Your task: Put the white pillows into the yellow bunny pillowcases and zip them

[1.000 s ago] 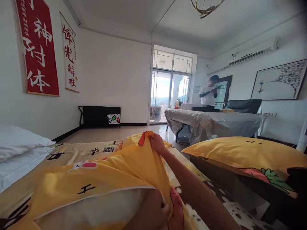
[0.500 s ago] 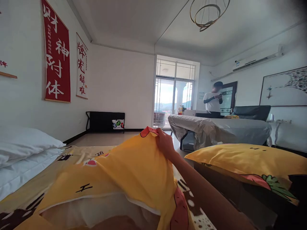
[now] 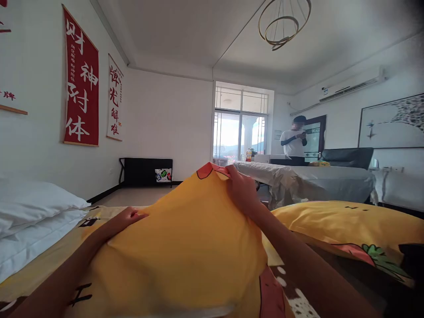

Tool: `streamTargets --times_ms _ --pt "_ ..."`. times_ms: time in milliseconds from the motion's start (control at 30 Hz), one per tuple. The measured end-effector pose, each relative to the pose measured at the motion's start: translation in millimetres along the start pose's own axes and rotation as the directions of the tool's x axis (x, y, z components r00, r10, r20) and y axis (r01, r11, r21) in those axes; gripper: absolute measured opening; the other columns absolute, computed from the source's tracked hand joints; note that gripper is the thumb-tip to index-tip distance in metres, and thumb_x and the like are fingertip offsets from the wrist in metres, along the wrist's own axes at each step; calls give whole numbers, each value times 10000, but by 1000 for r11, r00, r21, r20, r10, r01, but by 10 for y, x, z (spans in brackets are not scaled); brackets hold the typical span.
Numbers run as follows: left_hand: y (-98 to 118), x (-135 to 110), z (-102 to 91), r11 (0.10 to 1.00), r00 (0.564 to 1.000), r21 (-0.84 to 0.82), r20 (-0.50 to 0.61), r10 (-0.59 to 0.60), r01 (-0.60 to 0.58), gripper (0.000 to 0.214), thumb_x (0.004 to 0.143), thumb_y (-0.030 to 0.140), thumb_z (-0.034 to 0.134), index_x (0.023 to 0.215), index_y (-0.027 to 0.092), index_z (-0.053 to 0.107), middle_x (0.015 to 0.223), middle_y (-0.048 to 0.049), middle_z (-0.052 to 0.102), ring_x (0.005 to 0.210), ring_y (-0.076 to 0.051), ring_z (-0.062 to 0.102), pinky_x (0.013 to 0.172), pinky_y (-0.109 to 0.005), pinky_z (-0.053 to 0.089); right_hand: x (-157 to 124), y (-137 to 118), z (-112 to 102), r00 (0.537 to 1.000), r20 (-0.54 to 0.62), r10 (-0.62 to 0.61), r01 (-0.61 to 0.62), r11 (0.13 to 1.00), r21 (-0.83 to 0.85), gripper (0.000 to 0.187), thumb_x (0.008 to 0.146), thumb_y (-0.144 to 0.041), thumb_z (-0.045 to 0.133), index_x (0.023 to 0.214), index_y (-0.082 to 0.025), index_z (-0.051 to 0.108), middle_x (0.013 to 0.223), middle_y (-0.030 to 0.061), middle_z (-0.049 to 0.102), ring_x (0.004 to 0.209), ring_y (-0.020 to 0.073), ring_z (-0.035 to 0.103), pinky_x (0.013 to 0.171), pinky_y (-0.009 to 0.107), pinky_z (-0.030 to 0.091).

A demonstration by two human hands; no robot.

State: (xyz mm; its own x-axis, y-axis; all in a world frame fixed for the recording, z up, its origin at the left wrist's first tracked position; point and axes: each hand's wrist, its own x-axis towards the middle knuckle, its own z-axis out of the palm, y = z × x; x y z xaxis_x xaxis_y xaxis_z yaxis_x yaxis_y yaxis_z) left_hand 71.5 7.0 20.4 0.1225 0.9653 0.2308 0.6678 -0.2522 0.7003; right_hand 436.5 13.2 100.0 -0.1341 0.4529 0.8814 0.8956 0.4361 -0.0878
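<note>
A yellow pillowcase [image 3: 179, 234] with red patches and black marks is stretched up in front of me. My right hand [image 3: 241, 187] pinches it beside its raised top corner, where a red patch shows. My left hand [image 3: 129, 217] grips the left edge of the case, lower down; its fingertips are partly hidden by the cloth. Close to me, a pale strip shows along the case's lower edge. Beneath the case lies a patterned bed sheet [image 3: 300, 300].
Two white pillows [image 3: 43, 210] are stacked at the left. A yellow cushion [image 3: 347, 221] lies at the right. Farther back stand a sheet-covered table [image 3: 318, 179], a person [image 3: 294, 140] by it, and a black folded frame [image 3: 142, 171] along the wall.
My left hand has come into view and taken the case's left edge. My right hand has risen slightly and moved right with the corner. The white opening has dropped mostly out of view.
</note>
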Motion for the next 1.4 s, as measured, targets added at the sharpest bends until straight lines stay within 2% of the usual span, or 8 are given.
streamTargets --times_ms 133,367,533,700,900,1100,1267,1400 --pt "239 -77 -139 997 996 51 -71 -50 54 528 643 647 641 801 145 680 566 17 557 558 -155 482 512 -233 328 46 115 72 940 240 243 -254 967 15 193 870 -246 431 741 -189 563 719 49 621 660 178 530 578 260 320" --pt "723 -273 -604 830 922 555 -348 171 56 768 708 743 372 898 73 696 584 50 515 664 -143 536 710 -241 372 -261 -465 358 965 261 35 -118 944 309 146 869 -268 422 831 -214 551 705 15 608 614 156 503 560 255 297" --pt "478 -392 -686 583 909 792 -362 207 182 784 736 801 275 857 133 669 649 -45 599 757 -251 595 717 -329 405 -7 -217 351 978 12 211 -202 922 331 229 913 -314 315 822 -206 494 626 5 512 577 162 426 562 273 268" --pt "151 -337 -583 613 948 782 -266 172 108 513 759 706 342 702 242 551 603 -13 595 741 -277 613 757 -407 435 120 -198 316 991 -49 127 -88 875 477 300 867 -461 418 698 -216 455 606 -25 495 575 139 405 566 266 283" --pt "948 -171 -128 749 750 589 -338 569 -303 581 797 540 416 1280 217 436 1259 -44 575 1158 -292 521 1031 -426 334 231 -571 223 991 -50 124 -67 782 619 318 828 -447 489 636 -197 448 571 -50 449 563 107 372 532 250 284" --pt "1872 72 406 840 747 277 -385 542 -466 316 864 405 431 626 197 418 559 43 434 524 -104 385 534 -265 301 219 -723 -19 996 -65 63 7 666 746 215 830 -383 534 801 -176 582 703 -30 557 671 118 484 608 243 378" --pt "1837 118 444 763 560 257 -549 621 -594 418 891 358 471 564 193 270 524 62 230 502 -69 218 496 -256 201 -655 -263 286 942 306 -134 -175 581 795 493 778 -433 645 1200 -217 512 1102 39 642 940 192 587 790 307 470" --pt "1960 72 191 684 341 485 -617 709 -545 430 900 357 474 554 189 281 551 62 181 524 -60 166 539 -239 194 -1364 -160 895 824 553 -127 -347 658 668 228 739 -356 673 898 -194 656 851 16 702 779 197 617 713 309 483"
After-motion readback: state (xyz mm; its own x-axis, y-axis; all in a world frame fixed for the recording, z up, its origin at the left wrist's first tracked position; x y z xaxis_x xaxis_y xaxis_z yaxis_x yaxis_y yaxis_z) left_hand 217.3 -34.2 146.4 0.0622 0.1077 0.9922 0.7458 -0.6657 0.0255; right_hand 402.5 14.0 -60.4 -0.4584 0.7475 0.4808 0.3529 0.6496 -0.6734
